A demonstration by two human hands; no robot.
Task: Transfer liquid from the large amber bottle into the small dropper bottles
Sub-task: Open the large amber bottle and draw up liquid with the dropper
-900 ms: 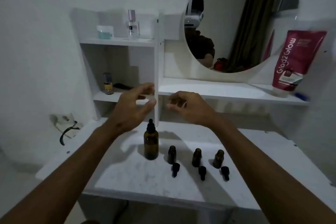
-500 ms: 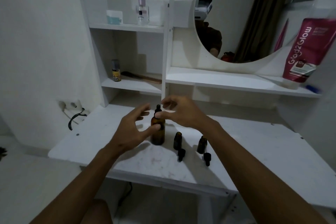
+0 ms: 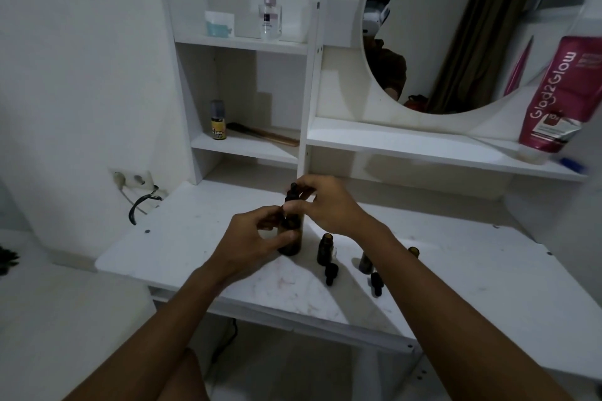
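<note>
On the table (image 3: 456,273), left hand (image 3: 250,238) gripping amber bottle (image 3: 293,247), right hand (image 3: 329,202) pinching its cap (image 3: 292,193)

dark amber bottle (image 3: 291,238), black dropper caps (image 3: 331,273), white table (image 3: 195,238), magenta tube (image 3: 560,98).

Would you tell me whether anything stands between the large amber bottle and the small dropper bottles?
Nothing visible does: only bare table separates the large amber bottle from the nearest small bottle, whose mouth is open. The large bottle's dropper cap is on, pinched by the right hand; the left hand grips its body.
</note>
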